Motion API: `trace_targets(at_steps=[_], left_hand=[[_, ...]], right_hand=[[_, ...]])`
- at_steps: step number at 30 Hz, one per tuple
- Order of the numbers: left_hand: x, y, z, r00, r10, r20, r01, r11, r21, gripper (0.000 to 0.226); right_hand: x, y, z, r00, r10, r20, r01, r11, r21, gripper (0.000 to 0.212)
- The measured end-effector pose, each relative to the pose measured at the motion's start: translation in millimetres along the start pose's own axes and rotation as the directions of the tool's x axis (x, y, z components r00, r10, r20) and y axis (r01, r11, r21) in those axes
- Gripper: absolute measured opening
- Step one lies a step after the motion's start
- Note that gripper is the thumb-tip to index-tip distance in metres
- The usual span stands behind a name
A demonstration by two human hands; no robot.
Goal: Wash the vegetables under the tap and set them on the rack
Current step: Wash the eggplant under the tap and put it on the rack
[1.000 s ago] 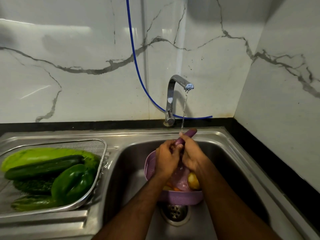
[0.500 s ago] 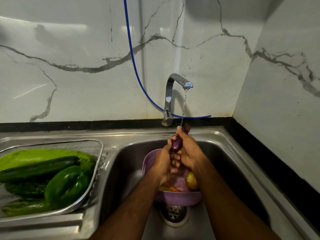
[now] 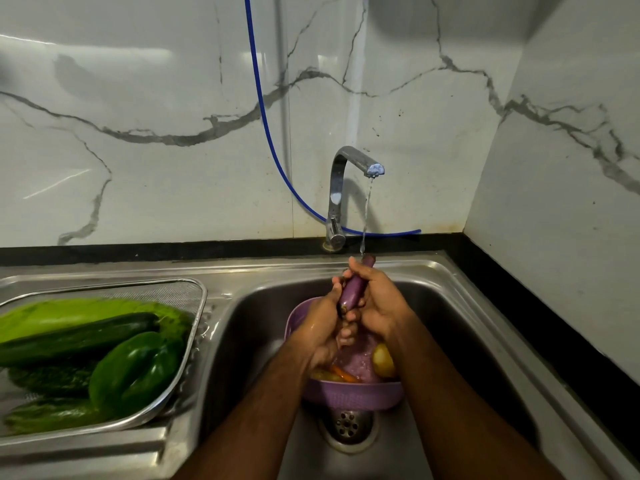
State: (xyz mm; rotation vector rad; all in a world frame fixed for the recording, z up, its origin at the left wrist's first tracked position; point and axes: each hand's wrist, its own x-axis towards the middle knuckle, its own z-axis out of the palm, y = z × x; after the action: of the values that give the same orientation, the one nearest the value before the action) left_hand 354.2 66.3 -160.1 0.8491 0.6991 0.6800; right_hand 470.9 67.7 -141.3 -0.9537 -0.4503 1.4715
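Observation:
A slim purple eggplant (image 3: pixel 354 287) stands nearly upright under the running tap (image 3: pixel 356 161), its tip in the water stream. My left hand (image 3: pixel 323 327) grips its lower end and my right hand (image 3: pixel 379 304) wraps its upper part from the right. Below my hands a purple colander (image 3: pixel 349 394) sits in the sink (image 3: pixel 460 327), with a yellow vegetable (image 3: pixel 382 360) and a carrot (image 3: pixel 343 374) in it. On the left drainboard a wire mesh rack (image 3: pixel 194 296) holds a green bell pepper (image 3: pixel 135 370), a dark cucumber (image 3: pixel 76 337) and other green vegetables.
A blue hose (image 3: pixel 266 109) runs down the marble wall and behind the tap. The drain (image 3: pixel 348 426) lies just in front of the colander. A marble side wall (image 3: pixel 568 202) and black counter edge close in the right.
The eggplant has turned from slanting right to nearly upright under the stream. Both hands have shifted along it, the left hand sliding down to its lower end.

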Motion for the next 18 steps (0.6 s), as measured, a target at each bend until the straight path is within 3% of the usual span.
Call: trace_targets(at_steps=[3, 8, 11, 18], left_hand=[[3, -2, 2, 0.999, 0.027, -0.03, -0.027, 1.0, 0.014, 0.05], [4, -11, 1, 0.946, 0.282, -0.159, -0.236, 0.937, 0.259, 0.018], [5, -15, -7, 0.875, 0.441, -0.201, -0.287, 0.806, 0.518, 0.024], [9, -13, -4, 0.799, 0.583, -0.149, -0.388, 0.688, 0.614, 0.035]], right_hand=[[3, 2, 1, 0.999, -0.022, -0.023, 0.021, 0.999, -0.031, 0.02], [12, 9, 8, 0.977, -0.149, -0.155, 0.096, 0.948, -0.305, 0.032], [17, 11, 10, 0.953, -0.202, -0.226, 0.113, 0.929, -0.353, 0.034], [19, 9, 5, 0.947, -0.227, -0.227, 0.156, 0.943, -0.295, 0.034]])
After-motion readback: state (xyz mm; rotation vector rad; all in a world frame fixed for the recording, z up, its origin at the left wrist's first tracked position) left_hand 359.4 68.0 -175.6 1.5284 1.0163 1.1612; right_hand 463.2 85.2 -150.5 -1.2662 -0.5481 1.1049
